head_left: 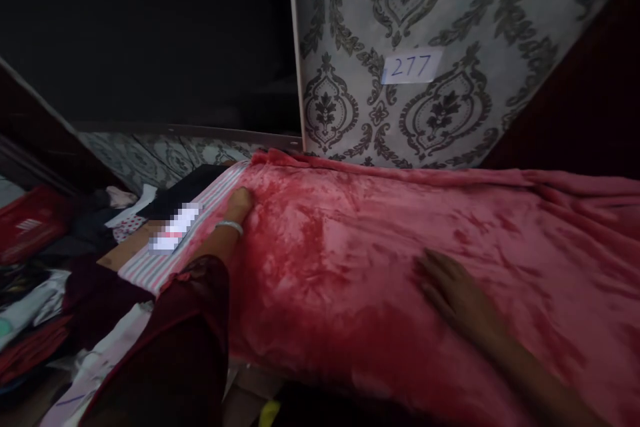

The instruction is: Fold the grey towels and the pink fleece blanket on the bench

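A plush red-and-pink blanket [350, 227] is spread over a long surface, with soft creases and darker brushed patches. At its left end my left hand [241, 203] is closed on the blanket near the edge, its fingertips hidden; a pale bracelet circles the wrist. My right hand [453, 283] rests on the blanket's middle, open, its fingers stretched out and slightly blurred. A striped cloth [140, 272] shows along the blanket's left side, under the left forearm.
A large dark screen [150, 33] stands behind on the left. A paper marked 277 [413, 65] is on the patterned wall [327, 100]. Piled clothes [95, 287], a cardboard piece [125, 245] and a red bag-like item [33, 223] lie at left.
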Demonstrator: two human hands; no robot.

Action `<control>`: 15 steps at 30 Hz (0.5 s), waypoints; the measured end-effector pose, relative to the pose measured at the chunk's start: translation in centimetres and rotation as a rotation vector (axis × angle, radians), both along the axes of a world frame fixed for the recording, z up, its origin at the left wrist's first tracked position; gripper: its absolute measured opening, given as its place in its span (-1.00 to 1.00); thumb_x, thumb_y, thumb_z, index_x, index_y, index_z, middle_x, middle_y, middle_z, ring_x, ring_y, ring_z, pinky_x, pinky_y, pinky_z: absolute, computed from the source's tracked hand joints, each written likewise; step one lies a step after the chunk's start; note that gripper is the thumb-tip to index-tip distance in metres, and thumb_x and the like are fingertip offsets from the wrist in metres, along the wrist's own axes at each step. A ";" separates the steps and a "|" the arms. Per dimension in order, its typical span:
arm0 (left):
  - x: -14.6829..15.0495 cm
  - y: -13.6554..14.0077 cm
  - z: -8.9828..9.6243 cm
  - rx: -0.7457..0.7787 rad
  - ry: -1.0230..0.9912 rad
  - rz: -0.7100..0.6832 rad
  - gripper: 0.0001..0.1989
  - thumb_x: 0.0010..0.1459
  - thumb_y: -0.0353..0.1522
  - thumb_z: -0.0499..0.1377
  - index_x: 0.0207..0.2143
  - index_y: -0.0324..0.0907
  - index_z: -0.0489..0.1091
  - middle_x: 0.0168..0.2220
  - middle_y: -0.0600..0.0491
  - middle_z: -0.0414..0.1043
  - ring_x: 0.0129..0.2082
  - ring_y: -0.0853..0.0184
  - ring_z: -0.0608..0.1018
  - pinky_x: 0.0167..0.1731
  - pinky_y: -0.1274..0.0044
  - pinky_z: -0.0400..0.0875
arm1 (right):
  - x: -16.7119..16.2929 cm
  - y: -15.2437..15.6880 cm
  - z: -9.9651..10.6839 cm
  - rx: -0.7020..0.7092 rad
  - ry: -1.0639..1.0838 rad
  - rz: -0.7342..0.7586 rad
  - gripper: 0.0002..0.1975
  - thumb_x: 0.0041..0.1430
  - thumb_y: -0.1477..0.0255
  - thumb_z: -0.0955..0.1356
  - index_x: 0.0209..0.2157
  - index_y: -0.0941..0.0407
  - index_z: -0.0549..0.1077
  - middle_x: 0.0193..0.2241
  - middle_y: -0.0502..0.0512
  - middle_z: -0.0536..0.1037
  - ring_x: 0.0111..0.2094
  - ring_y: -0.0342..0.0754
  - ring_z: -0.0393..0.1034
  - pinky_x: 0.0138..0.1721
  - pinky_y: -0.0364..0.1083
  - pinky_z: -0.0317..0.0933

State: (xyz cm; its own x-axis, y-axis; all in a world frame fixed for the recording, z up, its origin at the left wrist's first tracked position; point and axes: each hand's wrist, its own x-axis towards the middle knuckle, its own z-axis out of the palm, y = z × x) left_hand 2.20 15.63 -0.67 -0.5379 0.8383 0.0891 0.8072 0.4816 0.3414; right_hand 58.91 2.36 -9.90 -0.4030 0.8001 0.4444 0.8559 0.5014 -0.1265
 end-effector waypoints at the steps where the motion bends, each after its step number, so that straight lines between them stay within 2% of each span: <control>1: 0.3 -0.1 0.4 -0.043 0.013 -0.001 -0.75 0.16 -0.32 0.22 -0.16 -0.29 0.51 -0.11 -0.30 0.57 0.00 -0.01 0.58 -0.12 0.39 0.44 | -0.1 -1.0 -0.4 0.002 -0.011 -0.017 -0.47 0.40 0.18 0.15 0.19 0.12 0.47 0.21 0.34 0.44 0.20 0.23 0.36 0.20 0.26 0.26; 4: 0.8 -1.0 2.2 -0.160 0.042 -0.020 -0.70 0.22 -0.30 0.16 -0.15 -0.37 0.51 -0.12 -0.34 0.57 -0.03 0.00 0.59 -0.19 0.42 0.43 | 0.5 -3.1 -1.1 0.031 -0.010 -0.065 -0.46 0.41 0.18 0.15 0.24 0.12 0.43 0.23 0.34 0.42 0.24 0.24 0.31 0.20 0.28 0.25; 8: 1.2 -4.5 4.1 -0.253 0.079 -0.090 -0.62 0.28 -0.21 0.13 -0.25 -0.42 0.51 -0.23 -0.28 0.58 -0.16 0.08 0.61 -0.28 0.48 0.40 | 1.5 -6.0 -1.8 0.078 0.032 -0.110 -0.49 0.43 0.21 0.15 0.26 0.07 0.41 0.28 0.29 0.38 0.26 0.19 0.29 0.22 0.25 0.23; 12: 1.5 -8.3 4.3 -0.274 0.131 -0.149 -0.57 0.34 -0.22 0.02 -0.20 -0.47 0.47 -0.20 -0.22 0.57 -0.14 0.16 0.58 -0.27 0.52 0.36 | 1.3 -8.2 -1.9 0.034 0.026 -0.169 -0.49 0.44 0.19 0.16 0.26 0.07 0.43 0.26 0.30 0.40 0.26 0.21 0.29 0.22 0.29 0.20; 15: 1.5 -9.2 3.6 -0.216 0.204 -0.110 -0.53 0.36 -0.21 -0.05 -0.17 -0.46 0.45 -0.25 -0.19 0.55 -0.20 0.15 0.59 -0.31 0.50 0.38 | 0.9 -8.4 -1.2 -0.038 0.042 -0.188 -0.49 0.44 0.21 0.17 0.28 0.07 0.40 0.28 0.30 0.38 0.28 0.21 0.26 0.25 0.29 0.15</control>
State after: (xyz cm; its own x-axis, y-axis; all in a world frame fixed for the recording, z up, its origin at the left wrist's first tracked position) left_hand 3.65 6.40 2.90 -0.4326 0.9016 -0.0009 0.8996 0.4317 0.0663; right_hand 59.78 -6.09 -11.09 -0.2267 0.8760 0.4258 0.9275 0.3275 -0.1801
